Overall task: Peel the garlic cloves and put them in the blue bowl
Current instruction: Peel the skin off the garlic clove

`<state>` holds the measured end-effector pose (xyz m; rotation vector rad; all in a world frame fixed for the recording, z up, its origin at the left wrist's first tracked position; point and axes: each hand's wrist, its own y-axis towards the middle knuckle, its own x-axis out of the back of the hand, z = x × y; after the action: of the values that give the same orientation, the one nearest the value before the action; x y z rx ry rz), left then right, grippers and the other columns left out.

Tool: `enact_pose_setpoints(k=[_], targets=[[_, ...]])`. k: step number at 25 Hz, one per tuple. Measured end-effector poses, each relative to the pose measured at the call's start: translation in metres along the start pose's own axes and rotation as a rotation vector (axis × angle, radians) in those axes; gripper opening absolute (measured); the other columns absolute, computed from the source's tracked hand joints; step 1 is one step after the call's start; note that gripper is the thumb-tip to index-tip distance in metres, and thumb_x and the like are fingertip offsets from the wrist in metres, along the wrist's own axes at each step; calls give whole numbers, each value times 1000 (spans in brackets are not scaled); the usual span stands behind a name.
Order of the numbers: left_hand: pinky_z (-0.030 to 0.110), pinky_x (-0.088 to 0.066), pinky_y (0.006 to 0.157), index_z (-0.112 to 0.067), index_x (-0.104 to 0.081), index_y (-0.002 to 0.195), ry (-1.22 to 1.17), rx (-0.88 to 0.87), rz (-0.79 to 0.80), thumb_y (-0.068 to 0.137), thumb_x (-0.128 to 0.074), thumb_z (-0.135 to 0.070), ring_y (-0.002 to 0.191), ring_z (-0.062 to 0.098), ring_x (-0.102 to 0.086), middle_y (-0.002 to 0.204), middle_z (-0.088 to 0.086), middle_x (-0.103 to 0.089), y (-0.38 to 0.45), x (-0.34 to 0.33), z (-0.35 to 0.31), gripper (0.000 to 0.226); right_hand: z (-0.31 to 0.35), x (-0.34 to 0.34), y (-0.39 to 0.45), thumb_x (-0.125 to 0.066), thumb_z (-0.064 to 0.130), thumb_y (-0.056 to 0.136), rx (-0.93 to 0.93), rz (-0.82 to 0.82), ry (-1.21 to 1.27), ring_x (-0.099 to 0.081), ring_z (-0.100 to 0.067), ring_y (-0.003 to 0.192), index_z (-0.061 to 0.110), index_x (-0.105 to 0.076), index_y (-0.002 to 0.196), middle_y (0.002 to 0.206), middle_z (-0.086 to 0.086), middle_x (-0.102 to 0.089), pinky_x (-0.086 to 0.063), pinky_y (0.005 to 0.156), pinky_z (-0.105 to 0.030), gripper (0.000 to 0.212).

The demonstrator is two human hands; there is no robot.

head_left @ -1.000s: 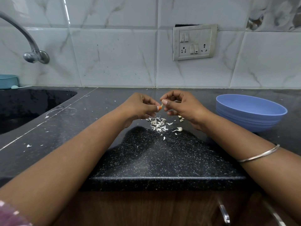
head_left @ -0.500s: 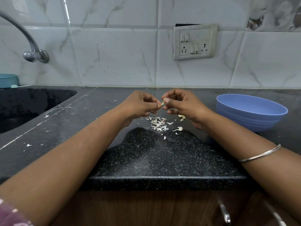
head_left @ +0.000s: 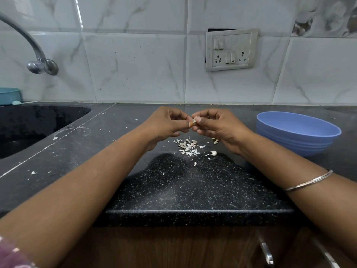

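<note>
My left hand [head_left: 167,122] and my right hand [head_left: 216,124] meet above the dark counter, both pinching one small garlic clove [head_left: 193,121] between their fingertips. Most of the clove is hidden by fingers. Below them lies a pile of white garlic skins [head_left: 187,146]. A loose unpeeled clove [head_left: 213,153] rests just right of the pile, and another clove [head_left: 215,141] shows under my right palm. The blue bowl [head_left: 297,132] stands to the right of my right hand; its inside is not visible.
A black sink [head_left: 32,128] is sunk into the counter at the left, with a steel tap [head_left: 38,62] above it and a teal container [head_left: 9,95] behind. A switch and socket plate [head_left: 230,50] is on the tiled wall. The counter's front edge [head_left: 193,211] is near me.
Both hands have lifted slightly and drawn closer together around the clove. The skins, loose cloves and bowl lie where they were.
</note>
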<state>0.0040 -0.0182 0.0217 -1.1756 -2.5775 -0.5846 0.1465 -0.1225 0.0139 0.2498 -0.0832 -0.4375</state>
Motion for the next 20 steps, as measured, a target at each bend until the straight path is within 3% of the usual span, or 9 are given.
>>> enact_pose_setpoints(k=[10, 20], targets=[[15, -47, 61, -14, -69, 90, -37, 16, -31, 85, -67, -17, 74, 3, -65, 76, -2, -68, 1, -3, 0, 6, 0, 0, 1, -62, 2, 87, -36, -6, 107, -71, -14, 72, 1, -65, 99, 85, -12, -70, -57, 65, -17, 13], [18, -49, 61, -12, -71, 92, 116, -24, -51, 80, -74, -24, 69, 7, -60, 73, 2, -65, -1, -6, 1, 18, -2, -2, 3, -64, 3, 87, 122, -56, -232, -64, -13, 75, 11, -65, 86, 81, -8, -65, -57, 73, -24, 7]])
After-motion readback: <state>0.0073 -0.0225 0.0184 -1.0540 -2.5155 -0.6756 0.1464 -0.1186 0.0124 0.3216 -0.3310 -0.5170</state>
